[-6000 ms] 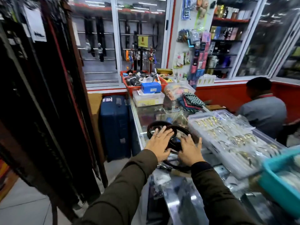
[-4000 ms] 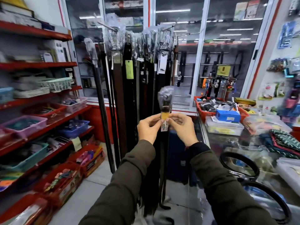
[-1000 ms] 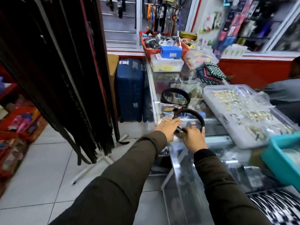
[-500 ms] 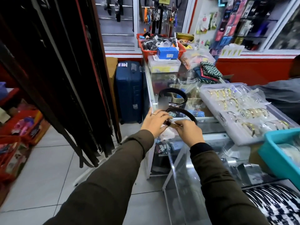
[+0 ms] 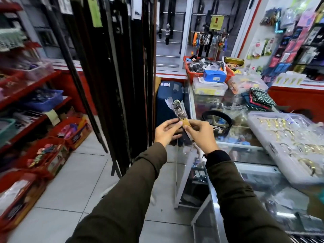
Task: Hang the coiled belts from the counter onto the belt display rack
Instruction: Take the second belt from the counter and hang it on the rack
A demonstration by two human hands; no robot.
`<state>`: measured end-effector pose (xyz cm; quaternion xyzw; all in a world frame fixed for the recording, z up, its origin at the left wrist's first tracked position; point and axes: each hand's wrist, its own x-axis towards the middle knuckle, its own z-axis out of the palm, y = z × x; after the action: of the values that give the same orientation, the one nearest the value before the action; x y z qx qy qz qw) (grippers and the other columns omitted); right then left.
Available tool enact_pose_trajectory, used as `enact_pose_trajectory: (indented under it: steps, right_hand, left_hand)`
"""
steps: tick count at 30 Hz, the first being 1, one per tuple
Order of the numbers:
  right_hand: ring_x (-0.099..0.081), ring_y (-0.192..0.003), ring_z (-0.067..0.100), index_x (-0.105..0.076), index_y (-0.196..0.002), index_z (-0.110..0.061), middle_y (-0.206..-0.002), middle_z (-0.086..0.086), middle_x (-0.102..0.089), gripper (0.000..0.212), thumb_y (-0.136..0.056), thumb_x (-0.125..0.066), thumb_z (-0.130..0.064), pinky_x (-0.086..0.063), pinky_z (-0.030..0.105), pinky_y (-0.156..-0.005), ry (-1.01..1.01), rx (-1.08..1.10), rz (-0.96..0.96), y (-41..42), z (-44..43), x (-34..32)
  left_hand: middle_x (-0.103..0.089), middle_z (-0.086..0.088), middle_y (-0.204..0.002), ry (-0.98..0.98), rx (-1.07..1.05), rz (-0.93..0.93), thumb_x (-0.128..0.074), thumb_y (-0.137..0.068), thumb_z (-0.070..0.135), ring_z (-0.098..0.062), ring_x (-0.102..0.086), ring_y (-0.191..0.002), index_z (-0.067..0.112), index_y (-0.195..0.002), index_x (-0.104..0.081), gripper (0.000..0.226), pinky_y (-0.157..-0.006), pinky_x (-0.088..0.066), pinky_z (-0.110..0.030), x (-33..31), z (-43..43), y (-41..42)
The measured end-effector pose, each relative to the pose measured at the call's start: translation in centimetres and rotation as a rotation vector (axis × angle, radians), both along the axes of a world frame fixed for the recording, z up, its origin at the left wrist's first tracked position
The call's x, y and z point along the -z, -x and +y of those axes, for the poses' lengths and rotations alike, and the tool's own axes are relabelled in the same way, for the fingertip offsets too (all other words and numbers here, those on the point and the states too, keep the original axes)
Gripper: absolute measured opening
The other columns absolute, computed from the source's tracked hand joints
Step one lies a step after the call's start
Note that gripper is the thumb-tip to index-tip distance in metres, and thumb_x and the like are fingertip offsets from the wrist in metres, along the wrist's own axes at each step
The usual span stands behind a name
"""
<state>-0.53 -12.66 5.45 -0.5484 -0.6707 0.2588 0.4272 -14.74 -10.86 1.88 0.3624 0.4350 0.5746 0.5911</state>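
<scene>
Lifted off the glass table [image 5: 236,151] since half a second ago: one belt [image 5: 178,111], now raised at chest height between table and rack, with the view swung left toward the hanging stock. Judged as the carry-and-ready step, with the buckle end in its clear wrap pointing up and the strap dropping away below the hands, mostly hidden. Held from both sides: left hand [image 5: 166,132] palm inward, thumb and forefinger pinched shut on the yellow tag [image 5: 186,123] just under the buckle; right hand [image 5: 199,134] mirroring it, fingers [image 5: 190,128] closed on the same tag from the other side. Both forearms stretched forward and nearly parallel, sleeves down to the wrists. Left behind on the table: one more coiled belt [image 5: 217,120], lying flat just beyond the right hand, beside the clear tray of buckles [image 5: 287,137]. Next, probably: raising the wrapped end up to a free hook on the belt display rack [image 5: 122,67], whose top lies out of view, so needs a look upward and a clean threading of the hanger hole without tangling the neighbouring straps.
</scene>
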Motion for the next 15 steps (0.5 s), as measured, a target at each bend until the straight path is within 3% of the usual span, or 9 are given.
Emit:
enact_pose_trajectory:
  steps: [3, 5, 8, 11, 15]
  right_hand:
    - [-0.068, -0.095, 0.008, -0.073, -0.118, -0.009, -0.103, -0.003, -0.074, 0.026, -0.094, -0.065, -0.007, -0.052, 0.006, -0.081, -0.025, -0.081, 0.040, 2.3, 0.0, -1.0]
    - [-0.066, -0.098, 0.004, -0.072, -0.122, -0.013, -0.104, -0.009, -0.071, 0.028, -0.095, -0.063, -0.010, -0.049, 0.003, -0.083, -0.041, -0.153, 0.004, 3.7, 0.3, -1.3]
    - [-0.061, -0.102, 0.005, -0.071, -0.123, -0.018, -0.112, -0.005, -0.070, 0.028, -0.097, -0.062, -0.019, -0.042, -0.001, -0.084, -0.110, -0.201, -0.064, 6.0, 1.2, -1.8]
    - [-0.061, -0.102, 0.013, -0.071, -0.124, -0.018, -0.109, 0.001, -0.066, 0.028, -0.098, -0.060, -0.020, -0.044, 0.011, -0.086, -0.111, -0.240, -0.061, 8.4, 2.0, -2.7]
    - [-0.073, -0.100, 0.019, -0.075, -0.116, -0.012, -0.105, 0.003, -0.077, 0.024, -0.093, -0.067, -0.012, -0.061, 0.039, -0.088, -0.047, -0.282, 0.250, 11.9, 2.5, -4.1]
  left_hand:
    - [-0.073, -0.007, -0.096, -0.059, -0.076, 0.053, -0.072, -0.090, 0.010, -0.015, -0.072, -0.085, 0.005, -0.124, -0.065, 0.035, -0.070, -0.062, -0.024, -1.2, -0.7, 1.9]
    - [-0.071, -0.005, -0.095, -0.066, -0.131, 0.075, -0.072, -0.090, 0.010, -0.014, -0.070, -0.086, 0.002, -0.126, -0.064, 0.038, -0.066, -0.061, -0.020, -1.8, -0.9, 3.3]
    - [-0.070, 0.001, -0.099, -0.117, -0.246, 0.163, -0.072, -0.090, 0.017, -0.010, -0.066, -0.091, 0.010, -0.119, -0.068, 0.030, -0.066, -0.057, -0.017, -2.5, -1.2, 5.6]
    - [-0.072, 0.003, -0.100, -0.195, -0.296, 0.162, -0.072, -0.091, 0.016, -0.008, -0.067, -0.091, 0.022, -0.107, -0.067, 0.018, -0.079, -0.057, -0.026, -3.7, -1.6, 7.9]
    - [-0.074, -0.012, -0.107, -0.256, -0.317, 0.093, -0.070, -0.092, 0.009, -0.021, -0.072, -0.101, 0.008, -0.119, -0.068, 0.027, -0.090, -0.060, -0.037, -6.0, -1.9, 11.3]
